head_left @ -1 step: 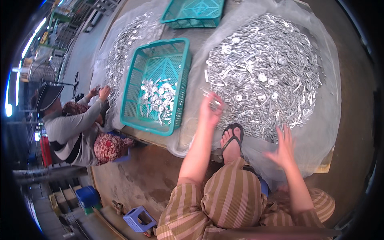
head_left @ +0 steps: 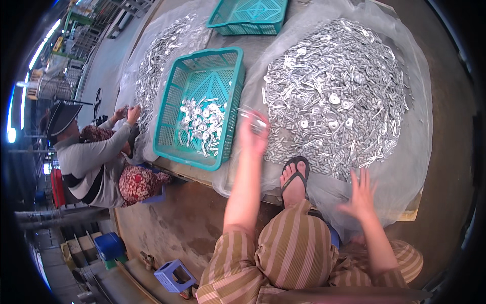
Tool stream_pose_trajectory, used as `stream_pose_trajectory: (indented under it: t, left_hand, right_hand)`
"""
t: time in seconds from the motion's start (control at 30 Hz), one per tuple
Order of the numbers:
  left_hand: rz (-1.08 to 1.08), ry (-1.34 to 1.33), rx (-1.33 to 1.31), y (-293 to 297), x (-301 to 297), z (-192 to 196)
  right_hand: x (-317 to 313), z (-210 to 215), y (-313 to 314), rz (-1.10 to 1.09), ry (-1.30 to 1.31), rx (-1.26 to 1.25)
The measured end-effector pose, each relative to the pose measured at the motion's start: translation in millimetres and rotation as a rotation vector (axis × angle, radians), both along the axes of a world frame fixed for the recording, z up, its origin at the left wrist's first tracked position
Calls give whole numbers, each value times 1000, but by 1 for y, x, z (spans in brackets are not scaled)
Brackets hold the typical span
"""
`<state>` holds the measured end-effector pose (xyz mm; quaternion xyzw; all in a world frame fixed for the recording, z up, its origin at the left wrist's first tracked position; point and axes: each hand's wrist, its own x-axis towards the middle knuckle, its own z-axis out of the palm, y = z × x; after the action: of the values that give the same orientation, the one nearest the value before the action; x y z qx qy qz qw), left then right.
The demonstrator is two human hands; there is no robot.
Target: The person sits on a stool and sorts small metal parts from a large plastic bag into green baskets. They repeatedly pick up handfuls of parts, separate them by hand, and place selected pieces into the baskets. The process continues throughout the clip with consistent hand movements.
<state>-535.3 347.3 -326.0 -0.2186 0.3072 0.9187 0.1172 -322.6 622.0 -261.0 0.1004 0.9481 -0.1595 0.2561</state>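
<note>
A wide pile of small silvery metal parts (head_left: pixel 334 76), mostly short pieces with some discs and long strips, lies on a clear plastic sheet (head_left: pixel 417 126). My left hand (head_left: pixel 254 133) is closed around several thin metal pieces, between the pile and a teal plastic basket (head_left: pixel 237 96). Their exact shape is blurred. Inside the basket, loose metal discs and strips (head_left: pixel 202 121) lie toward the near end. At the near edge of the pile, my right hand (head_left: pixel 362 197) is held over the plastic with fingers spread and nothing in it.
A second teal basket (head_left: pixel 246 28) stands farther back. At the left, a person in a grey top (head_left: pixel 93 162) handles parts at another metal pile (head_left: pixel 162 55). My sandalled foot (head_left: pixel 294 177) rests at the near edge. A purple stool (head_left: pixel 174 276) stands on the floor.
My left hand has moved left, closer to the basket, with the metal pieces still in it. My right hand has shifted slightly toward me, fingers still spread.
</note>
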Motion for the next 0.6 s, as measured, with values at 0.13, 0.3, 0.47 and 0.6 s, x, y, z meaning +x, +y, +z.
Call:
stream_pose_trajectory:
  t: [0.13, 0.3, 0.47, 0.6]
  left_hand:
    - [403, 72, -719, -108, -32, 60]
    - [312, 320, -1467, -81, 4, 49]
    - [-550, 623, -1608, -47, 93, -15]
    - [-808, 628, -1865, -41, 134, -57]
  right_hand:
    - [63, -28, 4, 253, -153, 308]
    - [106, -121, 72, 94, -87, 480]
    - [95, -120, 122, 213, 230, 462]
    - [77, -68, 144, 228, 431, 640]
